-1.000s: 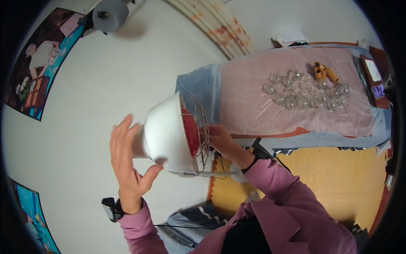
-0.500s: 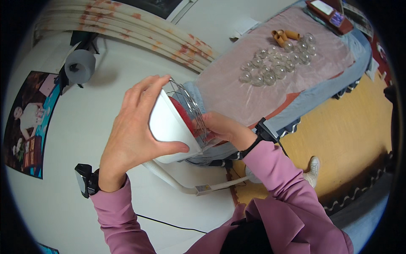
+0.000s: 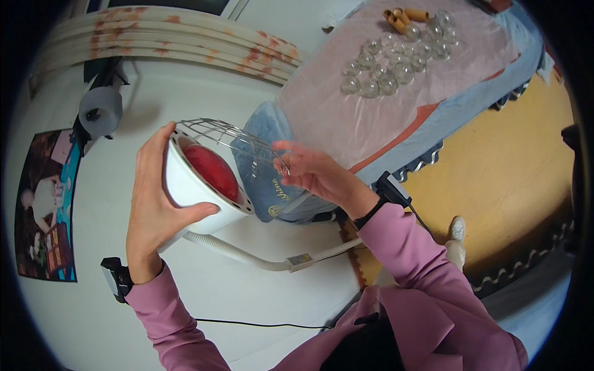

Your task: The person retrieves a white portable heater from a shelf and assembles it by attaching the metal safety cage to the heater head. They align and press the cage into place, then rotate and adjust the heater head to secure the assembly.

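My left hand (image 3: 151, 191) grips the white shade of an infrared heat lamp (image 3: 192, 188), its thumb across the lower side and its fingers round the far side. Inside the shade shows a red bulb (image 3: 213, 173). The fingers of my right hand (image 3: 312, 170) are closed on the near edge of a domed wire guard (image 3: 229, 133). That edge stands apart from the shade, while the guard's far end lies by the rim near my left fingertips. Whether it is still joined there, I cannot tell. A white flexible neck (image 3: 213, 243) runs from the lamp toward the right.
Right of the lamp stands a bed with a pink sheet (image 3: 322, 123), holding several clear glass cups (image 3: 387, 80) and several bamboo cups (image 3: 396, 21). A blue cloth (image 3: 266, 179) hangs at its end. A black cord (image 3: 266, 323) crosses below; a grey round object (image 3: 100, 111) is at upper left.
The wire guard's near edge has swung away from the shade with my right hand. My left hand and the lamp have shifted left and turned, so the red bulb shows more fully.
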Action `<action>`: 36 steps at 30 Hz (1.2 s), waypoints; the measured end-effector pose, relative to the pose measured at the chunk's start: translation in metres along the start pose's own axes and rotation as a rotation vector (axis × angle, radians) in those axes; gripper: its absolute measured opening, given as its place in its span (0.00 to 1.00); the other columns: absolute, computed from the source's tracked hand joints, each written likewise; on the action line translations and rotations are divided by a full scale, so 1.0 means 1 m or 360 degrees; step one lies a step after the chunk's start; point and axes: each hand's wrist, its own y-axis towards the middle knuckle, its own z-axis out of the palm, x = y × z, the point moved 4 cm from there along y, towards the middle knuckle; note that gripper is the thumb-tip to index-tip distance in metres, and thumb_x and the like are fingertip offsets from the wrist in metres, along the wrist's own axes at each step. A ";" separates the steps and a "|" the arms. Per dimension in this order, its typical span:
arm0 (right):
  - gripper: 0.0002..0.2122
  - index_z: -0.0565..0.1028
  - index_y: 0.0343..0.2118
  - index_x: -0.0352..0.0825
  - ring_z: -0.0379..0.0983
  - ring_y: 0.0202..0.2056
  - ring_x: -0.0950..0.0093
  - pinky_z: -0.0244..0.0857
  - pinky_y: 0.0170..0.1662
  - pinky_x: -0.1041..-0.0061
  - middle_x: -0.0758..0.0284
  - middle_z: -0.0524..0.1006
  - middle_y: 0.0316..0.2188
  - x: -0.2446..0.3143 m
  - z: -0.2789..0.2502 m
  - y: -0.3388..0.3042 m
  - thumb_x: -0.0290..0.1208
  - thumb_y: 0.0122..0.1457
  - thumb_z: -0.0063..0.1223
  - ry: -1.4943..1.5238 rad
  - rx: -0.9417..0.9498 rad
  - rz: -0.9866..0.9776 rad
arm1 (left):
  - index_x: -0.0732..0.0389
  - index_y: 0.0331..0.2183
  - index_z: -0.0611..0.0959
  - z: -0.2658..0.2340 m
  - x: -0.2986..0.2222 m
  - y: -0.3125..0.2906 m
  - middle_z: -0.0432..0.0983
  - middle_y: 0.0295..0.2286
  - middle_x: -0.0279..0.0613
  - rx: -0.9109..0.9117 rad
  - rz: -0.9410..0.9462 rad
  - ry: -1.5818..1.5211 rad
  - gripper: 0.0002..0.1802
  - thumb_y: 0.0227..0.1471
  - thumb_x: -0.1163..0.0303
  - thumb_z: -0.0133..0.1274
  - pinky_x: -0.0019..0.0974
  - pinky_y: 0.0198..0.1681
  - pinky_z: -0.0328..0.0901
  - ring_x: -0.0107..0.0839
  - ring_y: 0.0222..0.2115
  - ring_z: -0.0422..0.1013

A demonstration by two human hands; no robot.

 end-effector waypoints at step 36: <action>0.16 0.77 0.35 0.36 0.73 0.36 0.69 0.69 0.38 0.72 0.68 0.76 0.33 -0.084 0.004 0.029 0.31 0.42 0.72 -0.2050 -0.0089 -0.2023 | 0.57 0.62 0.68 0.015 0.049 -0.030 0.65 0.58 0.55 -0.0261 0.0106 0.0255 0.59 0.33 0.33 0.64 0.52 0.58 0.63 0.53 0.55 0.68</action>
